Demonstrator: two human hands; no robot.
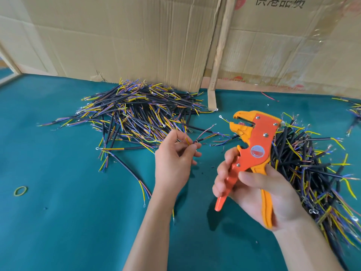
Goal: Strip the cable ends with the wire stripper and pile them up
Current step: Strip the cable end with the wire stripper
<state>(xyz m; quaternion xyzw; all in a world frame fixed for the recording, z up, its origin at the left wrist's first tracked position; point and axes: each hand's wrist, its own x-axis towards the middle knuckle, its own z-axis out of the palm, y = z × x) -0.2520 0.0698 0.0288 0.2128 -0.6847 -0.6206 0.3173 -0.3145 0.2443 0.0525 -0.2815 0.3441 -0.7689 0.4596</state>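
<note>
Between the two heaps, our left hand (173,163) pinches one short cable (197,140), with the fingers (192,148) curled tight on its black part. The thin colored wires at its end stick up and fan out toward the tool, so we think we hold it this way to feed one wire in at a time.

Our right hand (259,194) grips the orange wire stripper (254,147). The fingers and thumb wrap round both handles, but the handles stand wide apart, so the yellow mouth at the top is not biting on anything. The mouth points at the cable, near it but not touching. We guess the next job is to slide a wire end into that mouth and squeeze.

Out past the left hand lies a big pile of cables (136,114) on the green worktop (58,212), up against the cardboard wall (136,36). Another heap (312,169) lies by our right hand. We cannot tell for sure which heap is done and which is waiting. Keeping one on each side lets us pick up from one and drop on the other without mixing them.

A few loose cables lie near the big pile, and a green rubber band (20,191) sits alone far to the left
</note>
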